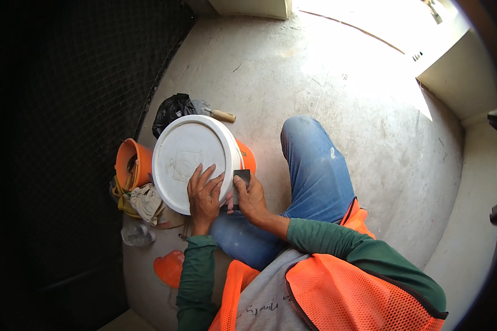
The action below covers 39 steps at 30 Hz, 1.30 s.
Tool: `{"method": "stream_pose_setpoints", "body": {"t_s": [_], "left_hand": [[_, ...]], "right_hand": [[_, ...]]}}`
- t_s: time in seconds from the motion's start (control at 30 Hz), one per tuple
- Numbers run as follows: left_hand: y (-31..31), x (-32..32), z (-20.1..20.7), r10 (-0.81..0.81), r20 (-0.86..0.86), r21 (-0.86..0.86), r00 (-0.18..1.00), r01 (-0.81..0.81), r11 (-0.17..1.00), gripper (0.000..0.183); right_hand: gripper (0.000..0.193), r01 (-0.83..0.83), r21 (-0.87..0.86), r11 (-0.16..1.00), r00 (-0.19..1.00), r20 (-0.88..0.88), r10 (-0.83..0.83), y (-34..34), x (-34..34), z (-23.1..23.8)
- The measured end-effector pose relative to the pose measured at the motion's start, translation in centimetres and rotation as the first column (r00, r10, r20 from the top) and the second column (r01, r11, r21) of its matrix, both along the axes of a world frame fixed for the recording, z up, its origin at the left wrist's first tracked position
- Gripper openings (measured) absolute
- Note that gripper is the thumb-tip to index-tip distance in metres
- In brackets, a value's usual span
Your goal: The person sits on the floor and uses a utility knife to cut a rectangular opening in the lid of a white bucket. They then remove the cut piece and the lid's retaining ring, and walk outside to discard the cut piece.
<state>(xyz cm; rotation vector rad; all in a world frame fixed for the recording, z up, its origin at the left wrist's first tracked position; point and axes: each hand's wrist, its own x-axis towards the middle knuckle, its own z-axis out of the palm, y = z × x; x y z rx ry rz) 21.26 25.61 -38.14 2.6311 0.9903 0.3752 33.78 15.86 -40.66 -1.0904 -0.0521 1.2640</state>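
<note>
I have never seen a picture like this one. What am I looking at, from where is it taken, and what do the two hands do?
The camera is worn on a person's head and looks down, so you see that person's own arms in green sleeves and an orange vest. The wide lens bends the edges. The person sits on a concrete floor. The left hand lies flat on the lid of a white bucket. The right hand holds a small dark flat tool against the bucket's rim. Beside the bucket are an orange bucket, a crumpled rag, a black bag and a tool with a wooden handle.
</note>
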Motion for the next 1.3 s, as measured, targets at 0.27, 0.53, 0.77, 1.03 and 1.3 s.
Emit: {"method": "stream_pose_setpoints", "body": {"t_s": [0.27,0.53,0.77,1.03,1.3], "left_hand": [[0.0,0.0,0.0,0.005,0.005,-0.01,1.0,-0.005,1.0,0.028],[-0.1,0.0,0.3,-0.011,0.005,0.005,1.0,0.011,1.0,0.028],[-0.1,0.1,0.3,-0.023,0.023,0.01,0.999,0.023,1.0,0.028],[-0.2,0.2,0.2,-0.026,0.037,0.017,0.999,0.025,1.0,0.028],[-0.2,0.3,0.1,-0.024,0.03,0.044,0.999,0.023,0.999,0.029]], "right_hand": [[0.023,0.016,-0.014,1.0,0.996,0.085,-0.015,0.5,0.2,-0.7],[0.024,-0.014,-0.026,1.0,0.999,0.042,0.015,0.8,1.3,0.1],[0.027,-0.229,-0.016,0.973,0.95,0.212,0.227,0.6,5.1,-0.1],[0.025,-0.753,-0.027,0.658,0.627,0.275,0.729,2.4,13.6,0.5],[0.028,-0.727,-0.217,0.651,0.313,0.739,0.596,2.4,13.8,0.4]]}}
